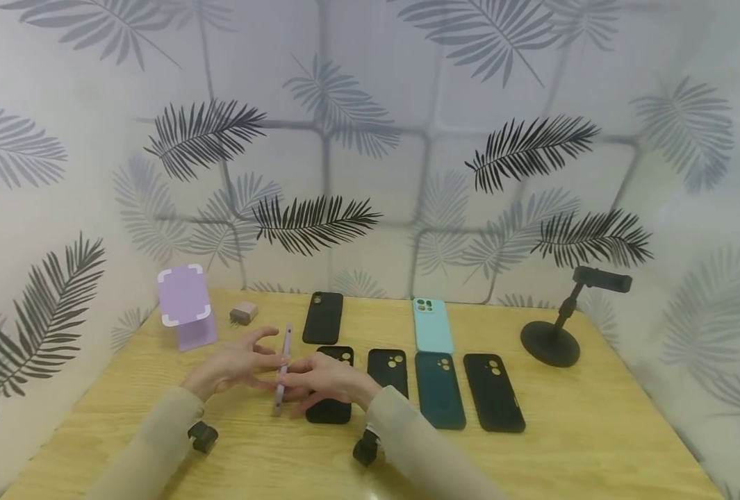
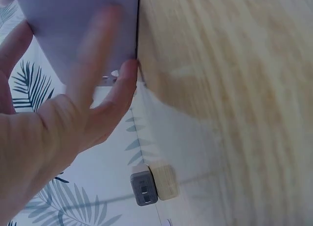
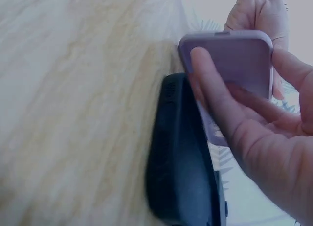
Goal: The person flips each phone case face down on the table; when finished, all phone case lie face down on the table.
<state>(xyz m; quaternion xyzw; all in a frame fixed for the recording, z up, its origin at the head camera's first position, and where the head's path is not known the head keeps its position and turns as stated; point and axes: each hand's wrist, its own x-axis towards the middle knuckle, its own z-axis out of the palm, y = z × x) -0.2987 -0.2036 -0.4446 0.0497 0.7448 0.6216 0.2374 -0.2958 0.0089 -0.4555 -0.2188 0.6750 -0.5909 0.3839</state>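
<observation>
A lilac phone case (image 1: 287,340) stands on its long edge between my two hands, low over the wooden table. My left hand (image 1: 238,362) grips it from the outside; the left wrist view has the flat back of the case (image 2: 58,35), with thumb and a finger at opposite edges and one blurred finger across it. From the other side my right hand (image 1: 332,378) holds it. In the right wrist view its hollow, rimmed inside (image 3: 239,55) faces the right fingers, thumb at the rim. A black case (image 1: 329,411) lies beneath the right hand, partly hidden.
Further cases lie flat: black (image 1: 323,318), black (image 1: 388,368), dark teal (image 1: 440,390), turquoise (image 1: 433,326) and black (image 1: 493,392). A lilac stand (image 1: 185,298) and small charger-like block (image 1: 243,312) are at back left. A black phone stand (image 1: 554,340) is at right.
</observation>
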